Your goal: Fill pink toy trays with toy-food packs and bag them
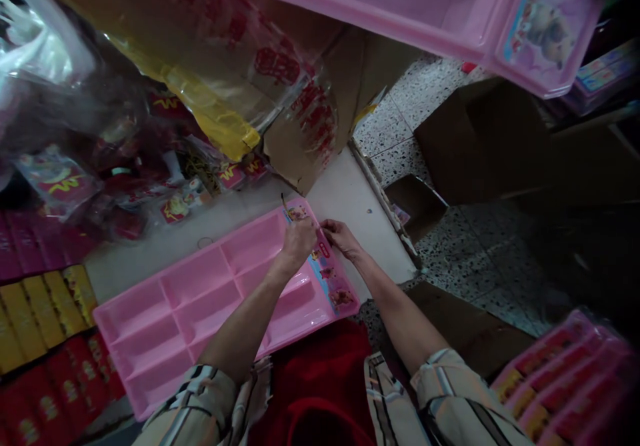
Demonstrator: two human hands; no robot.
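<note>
A pink plastic tray (200,249) with several compartments lies slantwise on the white tabletop, in front of my body. Along its right end runs a printed strip (327,276) with cartoon animals. My left hand (300,241) is closed over the upper part of that strip. A thin dark-tipped stick (283,201) shows just beyond its knuckles; whether the fingers hold it is hard to see. At the tray's right rim, my right hand (341,238) has its fingers curled against the edge, close to the left hand. The tray compartments I can see hold nothing.
Another pink tray (400,6) juts in overhead. A cardboard carton (305,119) and bagged packets (65,179) crowd the back left. Yellow boxes (40,313) and red boxes (55,386) line the left. Filled pink trays (565,373) are stacked at lower right, cartons (480,139) on the speckled floor.
</note>
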